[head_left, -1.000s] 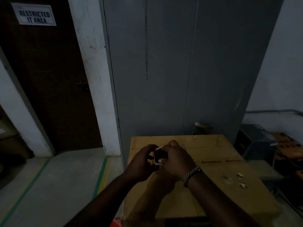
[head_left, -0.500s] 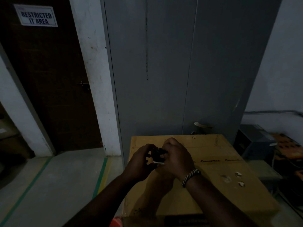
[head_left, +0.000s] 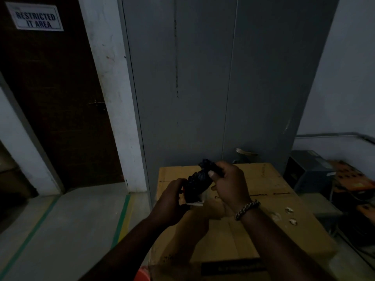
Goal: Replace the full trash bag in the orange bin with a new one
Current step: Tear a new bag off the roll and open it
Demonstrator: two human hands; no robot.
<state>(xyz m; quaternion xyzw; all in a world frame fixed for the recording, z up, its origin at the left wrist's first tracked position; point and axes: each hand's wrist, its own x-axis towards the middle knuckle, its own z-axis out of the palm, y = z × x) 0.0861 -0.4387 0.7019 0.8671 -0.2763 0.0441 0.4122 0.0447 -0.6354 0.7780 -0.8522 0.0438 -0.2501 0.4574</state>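
bag roll, one, gripped by left hand and right hand.

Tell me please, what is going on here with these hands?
A person stands over a cardboard box and works on a black bag roll, likely the new trash bag. The left hand grips its lower end, at a white wrapper; the right hand pinches its upper end. It is not yet unfolded. Only an orange sliver, perhaps the bin, shows below.
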